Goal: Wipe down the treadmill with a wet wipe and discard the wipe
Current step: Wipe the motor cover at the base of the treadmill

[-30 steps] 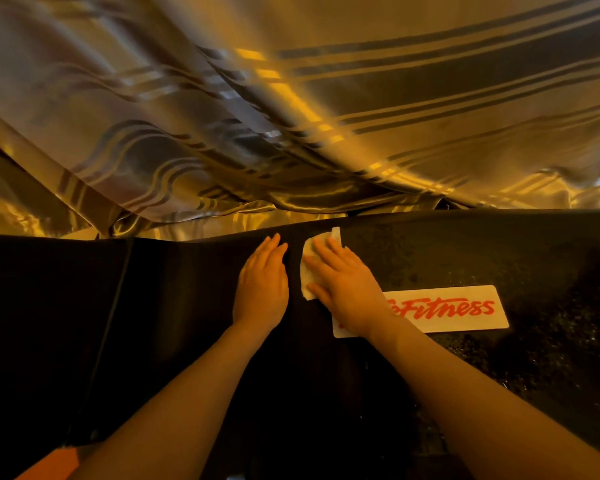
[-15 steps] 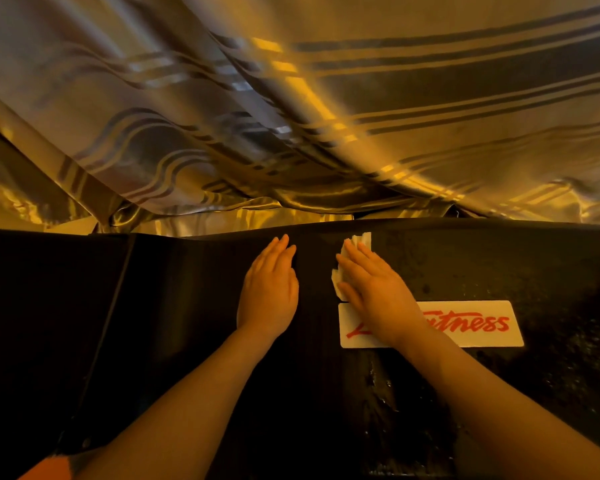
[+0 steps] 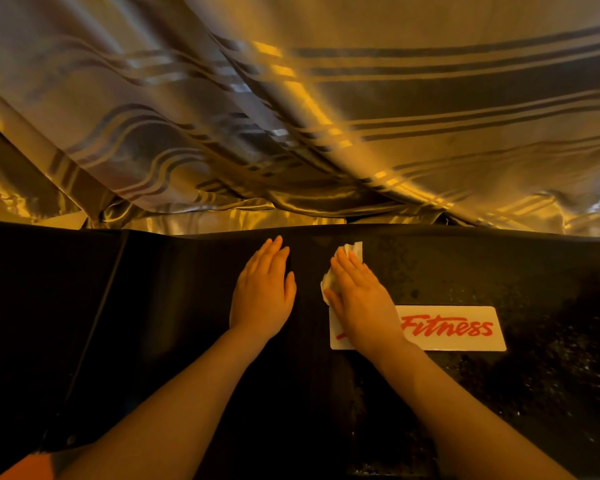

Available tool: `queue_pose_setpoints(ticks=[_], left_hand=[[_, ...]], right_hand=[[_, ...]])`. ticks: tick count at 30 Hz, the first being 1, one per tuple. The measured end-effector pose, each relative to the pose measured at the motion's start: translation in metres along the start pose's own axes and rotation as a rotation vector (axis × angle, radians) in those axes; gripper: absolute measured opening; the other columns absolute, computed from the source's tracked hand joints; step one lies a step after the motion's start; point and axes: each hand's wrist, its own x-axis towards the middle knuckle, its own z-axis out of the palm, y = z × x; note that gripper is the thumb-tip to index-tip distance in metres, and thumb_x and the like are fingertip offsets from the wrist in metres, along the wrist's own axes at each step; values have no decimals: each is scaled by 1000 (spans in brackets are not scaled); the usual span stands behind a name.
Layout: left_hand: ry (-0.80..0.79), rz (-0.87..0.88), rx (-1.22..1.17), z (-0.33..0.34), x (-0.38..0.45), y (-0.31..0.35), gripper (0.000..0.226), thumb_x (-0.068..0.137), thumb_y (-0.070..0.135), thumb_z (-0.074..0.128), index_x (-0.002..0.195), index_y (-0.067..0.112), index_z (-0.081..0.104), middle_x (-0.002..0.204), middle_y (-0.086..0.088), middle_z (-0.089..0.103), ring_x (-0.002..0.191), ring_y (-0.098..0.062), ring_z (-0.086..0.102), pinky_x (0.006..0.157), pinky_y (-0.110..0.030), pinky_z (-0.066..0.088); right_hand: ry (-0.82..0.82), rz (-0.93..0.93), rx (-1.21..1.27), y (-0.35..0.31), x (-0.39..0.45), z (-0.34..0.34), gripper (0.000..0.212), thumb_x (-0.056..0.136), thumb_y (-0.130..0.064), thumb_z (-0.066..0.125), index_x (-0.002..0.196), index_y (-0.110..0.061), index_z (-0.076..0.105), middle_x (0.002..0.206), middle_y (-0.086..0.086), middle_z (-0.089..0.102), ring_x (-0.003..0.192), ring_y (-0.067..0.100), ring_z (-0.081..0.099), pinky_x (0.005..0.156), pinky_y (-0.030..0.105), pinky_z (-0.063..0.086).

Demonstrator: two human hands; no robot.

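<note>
Striped satin curtain hanging over far edge of black treadmill deck. You are leaning on both flat palms. Left hand lying open on deck, holding nothing. Right hand pressing white wet wipe down under spread fingers, grip flat, not pinched, just beyond logo sticker. Risks: wipe bunching and slipping from under palm; curtain hem snagging on forward stroke; wet speckled patch at right staying streaked; sticker edge lifting.

Glossy satin curtain, matt black treadmill, crumpled paper-like wipe
</note>
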Motion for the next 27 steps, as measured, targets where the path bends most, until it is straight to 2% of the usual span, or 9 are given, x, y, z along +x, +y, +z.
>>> queue_pose_setpoints(ticks=[4,9,12,16,19,23,27], left_hand=[[13,-9,26,3,-2,3,50,104,29,38,151,18,29,163,1,16,150,-14,9,119,-28,9],[33,12,3,3,-3,0,48,102,27,42,149,16,36,161,-1,24,149,-15,16,117,-27,11],[34,16,-5,2,-3,0,48,102,26,43,148,15,38,160,-2,26,149,-15,18,115,-26,10],[31,7,-12,2,-3,0,48,102,26,42,149,16,36,160,0,24,149,-14,16,115,-26,9],[32,0,-10,3,-3,1,48,103,27,41,149,17,35,161,0,23,149,-14,14,117,-26,9],[33,4,-9,3,-3,1,48,102,26,44,148,14,38,160,-2,26,149,-16,18,118,-30,14],[26,13,-12,1,-3,1,48,102,26,44,148,15,38,160,-2,25,149,-15,17,116,-27,11]], right_hand=[[-3,-22,9,-1,11,-1,62,107,-34,34,157,-17,0,165,2,-5,151,14,-8,114,24,-9],[-52,-115,-35,-4,38,-7,59,108,-29,31,157,-16,1,165,2,-6,150,13,-9,112,23,-10],[-83,-159,-77,3,38,-8,57,108,-30,28,157,-16,0,164,2,-10,149,11,-12,116,26,-8],[-44,-74,-67,19,30,-7,59,108,-31,29,156,-16,-1,164,2,-11,143,8,-20,117,27,-9],[-26,-13,-52,17,29,-4,60,108,-32,30,157,-15,-1,164,4,-11,149,13,-15,117,29,-9],[-35,-59,-56,-10,37,3,59,108,-32,30,157,-16,1,164,4,-10,150,14,-13,116,28,-9],[-62,-92,-89,-12,37,2,60,108,-33,27,156,-16,-4,164,3,-14,149,14,-16,119,31,-8]])
